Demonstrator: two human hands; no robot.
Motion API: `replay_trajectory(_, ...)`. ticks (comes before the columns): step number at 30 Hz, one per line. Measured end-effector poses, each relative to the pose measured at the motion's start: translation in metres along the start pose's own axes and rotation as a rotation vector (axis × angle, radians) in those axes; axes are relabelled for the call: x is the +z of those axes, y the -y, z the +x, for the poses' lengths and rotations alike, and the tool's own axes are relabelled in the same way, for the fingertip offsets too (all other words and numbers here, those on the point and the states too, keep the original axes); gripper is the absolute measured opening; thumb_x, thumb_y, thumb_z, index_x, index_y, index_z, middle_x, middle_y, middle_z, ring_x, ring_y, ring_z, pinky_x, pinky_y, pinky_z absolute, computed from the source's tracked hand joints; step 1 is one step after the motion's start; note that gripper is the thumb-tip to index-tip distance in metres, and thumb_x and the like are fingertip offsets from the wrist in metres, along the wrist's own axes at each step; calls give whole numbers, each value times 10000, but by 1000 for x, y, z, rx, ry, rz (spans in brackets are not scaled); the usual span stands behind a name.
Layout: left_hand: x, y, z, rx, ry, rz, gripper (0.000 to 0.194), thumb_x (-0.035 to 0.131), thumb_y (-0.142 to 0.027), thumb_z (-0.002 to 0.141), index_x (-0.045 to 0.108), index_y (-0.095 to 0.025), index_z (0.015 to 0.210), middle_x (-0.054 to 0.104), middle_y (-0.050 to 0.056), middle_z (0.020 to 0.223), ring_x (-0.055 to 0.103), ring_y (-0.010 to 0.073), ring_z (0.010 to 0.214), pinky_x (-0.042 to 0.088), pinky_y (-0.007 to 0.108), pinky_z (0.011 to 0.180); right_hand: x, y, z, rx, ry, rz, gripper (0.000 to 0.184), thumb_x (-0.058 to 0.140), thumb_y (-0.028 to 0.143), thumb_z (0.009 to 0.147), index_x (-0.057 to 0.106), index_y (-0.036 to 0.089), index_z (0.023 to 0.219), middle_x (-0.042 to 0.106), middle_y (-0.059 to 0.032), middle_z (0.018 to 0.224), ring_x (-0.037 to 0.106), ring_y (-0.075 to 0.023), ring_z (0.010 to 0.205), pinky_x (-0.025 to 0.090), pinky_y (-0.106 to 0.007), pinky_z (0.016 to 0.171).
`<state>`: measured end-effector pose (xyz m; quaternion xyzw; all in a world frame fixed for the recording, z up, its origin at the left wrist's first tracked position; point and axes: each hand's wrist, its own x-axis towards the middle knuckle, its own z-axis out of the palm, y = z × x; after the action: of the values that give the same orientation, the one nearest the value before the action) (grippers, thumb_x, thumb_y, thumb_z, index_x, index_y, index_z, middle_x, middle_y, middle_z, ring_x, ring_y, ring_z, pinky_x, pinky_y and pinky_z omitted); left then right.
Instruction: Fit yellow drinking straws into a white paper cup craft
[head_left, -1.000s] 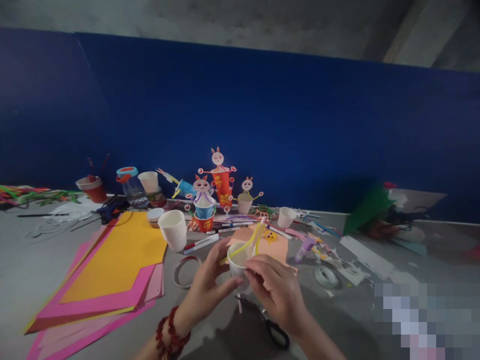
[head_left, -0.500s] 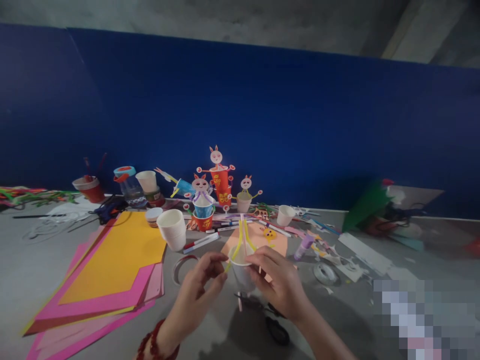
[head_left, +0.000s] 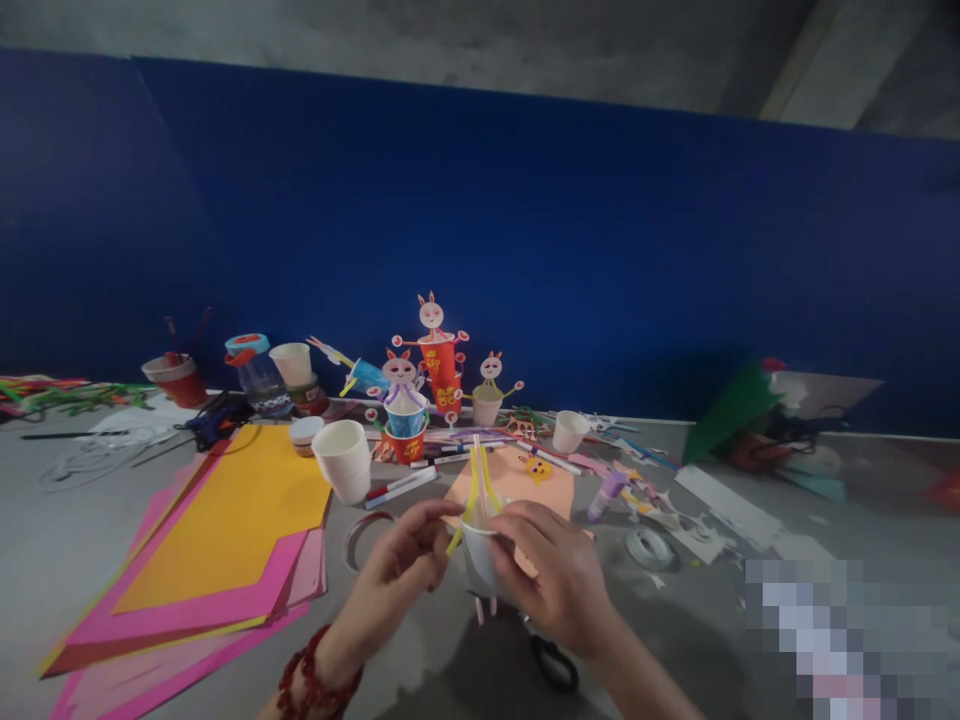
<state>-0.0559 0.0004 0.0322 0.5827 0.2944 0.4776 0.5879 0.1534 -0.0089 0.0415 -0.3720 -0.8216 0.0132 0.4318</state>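
A white paper cup (head_left: 480, 560) is held off the table in front of me. My right hand (head_left: 559, 565) grips its right side, fingers over the rim and thumb below. Yellow pipe cleaners (head_left: 472, 490) and pale pink ones (head_left: 481, 470) rise from the cup's mouth. One yellow end bends over the left rim, and the fingers of my left hand (head_left: 409, 550) close around it there. Two pale pink ends (head_left: 481, 610) poke out under the cup. Black-handled scissors (head_left: 555, 662) lie below my right hand, partly covered by it.
Rabbit-faced cup figures (head_left: 439, 360) stand at the back. Nearby are a white cup stack (head_left: 343, 460), markers (head_left: 401, 485), a tape roll (head_left: 651, 547), a purple glue stick (head_left: 607, 495) and an orange sheet (head_left: 555, 490). Coloured paper (head_left: 225, 530) lies left; paper scraps (head_left: 697, 535) lie right.
The cup has tilted slightly, and a second pink end now shows beneath it. My right hand has shifted a little left and down around the cup, uncovering more of the scissors.
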Motion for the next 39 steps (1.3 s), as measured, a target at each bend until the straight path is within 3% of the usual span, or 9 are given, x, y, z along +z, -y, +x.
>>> replay_trajectory(5,0,1,3,-3,5,-46,364,611,-236,845,643,-199,1205,455,-44,616,386,101,561,311,218,556,-5,6,5,-63,-35,-96,160,564,124,901,626,199,1029,706,-59,874,587,-219,780,464,-339,717)
replay_trajectory(9,4,0,5,-18,-1,-74,333,620,-230,843,655,-188,1172,458,-42,621,384,98,556,298,218,546,-7,12,10,-92,-34,-126,255,574,90,861,622,201,1085,729,-50,911,562,-258,874,447,-398,813)
replay_trajectory(13,7,0,6,-17,-4,-96,331,647,-253,838,652,-171,1159,476,-35,631,394,101,562,301,219,543,3,15,12,-112,-19,-88,208,590,116,890,607,185,1086,732,-42,931,560,-239,873,428,-441,909)
replay_trajectory(21,8,-1,6,60,36,-94,359,611,-336,893,628,-175,1214,514,-26,646,457,113,579,381,240,602,12,10,12,-164,-111,-62,178,590,113,915,612,200,1069,747,-42,940,602,-219,870,477,-414,879)
replay_trajectory(23,4,-4,6,102,31,-2,339,534,-346,944,617,-200,1239,572,-1,716,533,140,642,437,268,659,10,10,12,-180,-126,-62,187,590,107,912,617,207,1068,749,-41,924,614,-214,864,493,-407,873)
replay_trajectory(25,0,-8,7,165,5,229,295,529,-287,959,623,-227,1232,643,37,850,597,171,768,475,286,730,9,10,13,-198,-130,-59,193,589,109,916,618,213,1076,751,-40,915,626,-206,856,504,-402,884)
replay_trajectory(29,-5,-15,12,398,91,653,267,574,-133,919,649,-240,1151,667,78,1029,625,210,971,500,317,854,7,12,13,-215,-118,-35,185,584,115,927,614,215,1079,754,-36,895,635,-199,822,508,-407,908)
replay_trajectory(35,-12,-19,18,535,118,861,326,575,-79,906,600,-265,1173,658,69,1057,631,195,1013,513,314,904,3,13,14,-234,-104,-52,180,589,104,922,607,212,1065,757,-34,902,630,-195,813,504,-419,925)
replay_trajectory(39,-18,-24,18,575,215,956,288,542,-105,929,630,-261,1155,667,99,1103,650,209,1022,534,318,884,3,13,15,-237,-126,-56,169,587,84,909,610,232,987,736,-15,818,616,-181,759,521,-401,900)
